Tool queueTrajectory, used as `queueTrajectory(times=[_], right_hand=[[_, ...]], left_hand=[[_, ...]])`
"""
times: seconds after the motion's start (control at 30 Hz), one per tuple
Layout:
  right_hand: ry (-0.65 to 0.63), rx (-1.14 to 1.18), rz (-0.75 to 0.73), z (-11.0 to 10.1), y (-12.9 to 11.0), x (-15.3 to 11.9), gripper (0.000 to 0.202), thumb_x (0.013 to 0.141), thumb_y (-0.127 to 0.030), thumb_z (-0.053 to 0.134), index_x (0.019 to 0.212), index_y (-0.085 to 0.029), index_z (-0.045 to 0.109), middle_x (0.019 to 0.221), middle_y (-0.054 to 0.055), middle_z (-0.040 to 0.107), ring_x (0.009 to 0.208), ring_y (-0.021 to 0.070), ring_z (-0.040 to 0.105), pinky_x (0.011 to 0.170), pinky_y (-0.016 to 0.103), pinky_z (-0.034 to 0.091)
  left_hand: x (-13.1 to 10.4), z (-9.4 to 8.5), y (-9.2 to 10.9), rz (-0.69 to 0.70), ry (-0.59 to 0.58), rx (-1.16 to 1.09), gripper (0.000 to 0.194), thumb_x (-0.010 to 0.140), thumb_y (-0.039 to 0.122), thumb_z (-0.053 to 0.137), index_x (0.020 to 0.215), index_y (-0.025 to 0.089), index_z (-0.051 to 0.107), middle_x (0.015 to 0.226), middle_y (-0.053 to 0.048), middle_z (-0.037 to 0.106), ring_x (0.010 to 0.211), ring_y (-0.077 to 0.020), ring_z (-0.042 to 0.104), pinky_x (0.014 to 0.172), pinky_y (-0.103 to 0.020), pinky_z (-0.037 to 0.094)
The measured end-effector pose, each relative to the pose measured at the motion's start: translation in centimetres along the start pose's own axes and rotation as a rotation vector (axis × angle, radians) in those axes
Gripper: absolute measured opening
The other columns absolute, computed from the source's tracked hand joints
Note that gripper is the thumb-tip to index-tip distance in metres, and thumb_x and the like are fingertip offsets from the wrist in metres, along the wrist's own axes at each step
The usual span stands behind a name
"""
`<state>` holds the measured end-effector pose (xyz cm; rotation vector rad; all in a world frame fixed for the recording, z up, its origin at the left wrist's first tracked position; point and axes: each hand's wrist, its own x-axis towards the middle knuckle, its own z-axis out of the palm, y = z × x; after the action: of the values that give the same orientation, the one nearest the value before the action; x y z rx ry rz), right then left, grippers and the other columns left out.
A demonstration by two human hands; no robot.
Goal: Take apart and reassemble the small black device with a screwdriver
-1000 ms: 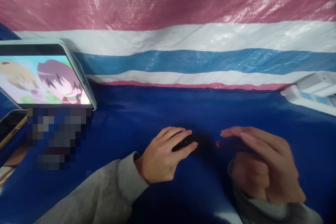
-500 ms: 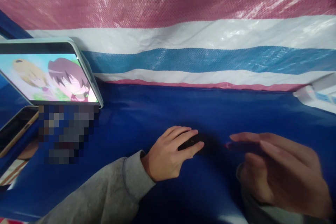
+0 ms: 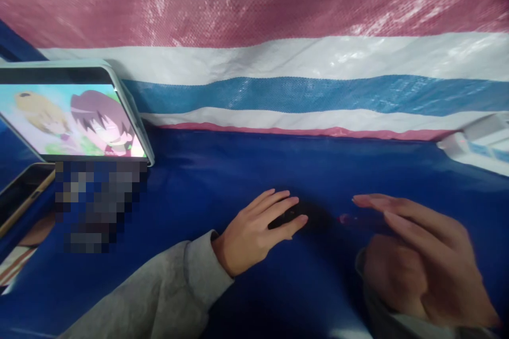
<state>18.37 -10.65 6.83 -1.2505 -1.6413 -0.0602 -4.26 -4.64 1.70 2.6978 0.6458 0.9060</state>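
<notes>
My left hand (image 3: 258, 228) rests palm down on the blue tabletop (image 3: 238, 169), its fingers apart over something small and dark (image 3: 287, 217) that I cannot make out. To its right, my right hand (image 3: 421, 259) is raised and blurred, fingers stretched to the left with a gap above the thumb. A faint reddish, see-through object (image 3: 348, 219) shows by its fingertips; motion blur hides its shape and whether the fingers touch it.
At the left a tablet (image 3: 75, 116) stands propped with a cartoon on its screen, beside a phone (image 3: 24, 190) and a pixelated patch. A white object (image 3: 473, 148) lies far right. Striped sheeting (image 3: 254, 5) hangs behind.
My right hand's thumb has moved down and away from its fingers, widening the gap. My left hand has stayed nearly still. The view has shifted slightly.
</notes>
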Motion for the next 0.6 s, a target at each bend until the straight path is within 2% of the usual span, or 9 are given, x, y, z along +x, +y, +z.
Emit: queueTrajectory(times=[0.03, 0.1, 0.17, 0.23, 0.33, 0.4, 0.43, 0.5, 0.6], right_hand=[[-0.054, 0.013, 0.006, 0.0, 0.1, -0.1, 0.027, 0.093, -0.024, 0.052, 0.117, -0.025, 0.064, 0.113, 0.011, 0.069, 0.1, 0.0237, 0.071, 0.072, 0.039, 0.061], [-0.101, 0.02, -0.056, 0.1, 0.3, -0.2, 0.038, 0.085, -0.012, 0.06, 0.12, -0.026, 0.064, 0.11, 0.009, 0.071, 0.089, 0.0213, 0.073, 0.062, 0.034, 0.06], [0.105, -0.063, -0.05, 0.2, 0.4, -0.3, 0.035, 0.08, -0.007, 0.066, 0.108, -0.028, 0.069, 0.095, 0.004, 0.068, 0.081, 0.018, 0.072, 0.063, 0.033, 0.059], [0.135, -0.024, -0.094, 0.2, 0.6, -0.4, 0.027, 0.079, -0.013, 0.069, 0.101, -0.028, 0.071, 0.09, 0.003, 0.066, 0.076, 0.0173, 0.071, 0.062, 0.032, 0.058], [-0.037, -0.028, 0.052, -0.1, 0.9, -0.9, 0.025, 0.091, -0.023, 0.054, 0.111, -0.027, 0.068, 0.109, 0.01, 0.07, 0.093, 0.0251, 0.072, 0.074, 0.043, 0.058], [-0.107, -0.001, 0.02, -0.1, 1.0, -1.0, 0.031, 0.09, -0.019, 0.054, 0.117, -0.028, 0.065, 0.108, 0.008, 0.072, 0.089, 0.0237, 0.072, 0.073, 0.041, 0.057], [-0.074, -0.015, -0.004, 0.0, 1.1, -0.9, 0.032, 0.087, -0.017, 0.057, 0.116, -0.028, 0.066, 0.106, 0.007, 0.072, 0.087, 0.0228, 0.072, 0.071, 0.04, 0.057], [0.107, -0.069, -0.06, 0.3, 1.1, -0.6, 0.033, 0.077, -0.012, 0.071, 0.105, -0.028, 0.07, 0.093, 0.002, 0.069, 0.079, 0.0185, 0.071, 0.068, 0.034, 0.056], [0.104, -0.001, -0.134, 0.6, 1.0, 0.0, 0.039, 0.078, -0.009, 0.066, 0.112, -0.028, 0.07, 0.094, 0.004, 0.067, 0.08, 0.0185, 0.071, 0.066, 0.034, 0.058]], left_hand=[[0.0, 0.0, 0.0, 0.015, -0.003, 0.006, 0.03, 0.1, 0.019, 0.054, 0.13, 0.02, 0.061, 0.134, -0.013, 0.062, 0.134, -0.0262, 0.052, 0.11, -0.052, 0.047], [-0.1, 0.0, 0.0, 0.025, -0.032, 0.022, 0.032, 0.099, 0.016, 0.055, 0.131, 0.019, 0.061, 0.136, -0.014, 0.06, 0.136, -0.0267, 0.05, 0.112, -0.053, 0.044], [-0.2, -0.1, 0.0, 0.028, -0.057, 0.024, 0.034, 0.098, 0.011, 0.055, 0.131, 0.019, 0.061, 0.137, -0.014, 0.059, 0.138, -0.0273, 0.048, 0.114, -0.053, 0.041], [-0.2, -0.3, 0.0, 0.027, -0.074, 0.015, 0.037, 0.097, 0.007, 0.053, 0.132, 0.019, 0.061, 0.139, -0.014, 0.058, 0.139, -0.0277, 0.045, 0.116, -0.052, 0.039], [-0.2, -0.6, 0.1, 0.003, -0.119, 0.012, 0.039, 0.097, 0.01, 0.052, 0.134, 0.019, 0.059, 0.142, -0.015, 0.055, 0.142, -0.0289, 0.042, 0.116, -0.054, 0.038], [-0.1, -0.7, 0.2, 0.003, -0.132, -0.004, 0.04, 0.096, 0.01, 0.051, 0.135, 0.018, 0.059, 0.143, -0.016, 0.054, 0.142, -0.0299, 0.04, 0.117, -0.055, 0.036], [-0.1, -0.8, 0.2, 0.006, -0.135, -0.011, 0.041, 0.095, 0.01, 0.05, 0.135, 0.017, 0.059, 0.143, -0.016, 0.053, 0.143, -0.0303, 0.04, 0.117, -0.055, 0.036], [-0.2, -0.8, 0.2, 0.002, -0.133, -0.016, 0.044, 0.094, 0.007, 0.049, 0.136, 0.017, 0.058, 0.144, -0.016, 0.053, 0.143, -0.0305, 0.04, 0.116, -0.055, 0.036], [-0.3, -0.6, 0.1, 0.005, -0.125, -0.008, 0.048, 0.092, 0.002, 0.046, 0.135, 0.018, 0.058, 0.144, -0.016, 0.053, 0.143, -0.0297, 0.039, 0.116, -0.054, 0.038]])
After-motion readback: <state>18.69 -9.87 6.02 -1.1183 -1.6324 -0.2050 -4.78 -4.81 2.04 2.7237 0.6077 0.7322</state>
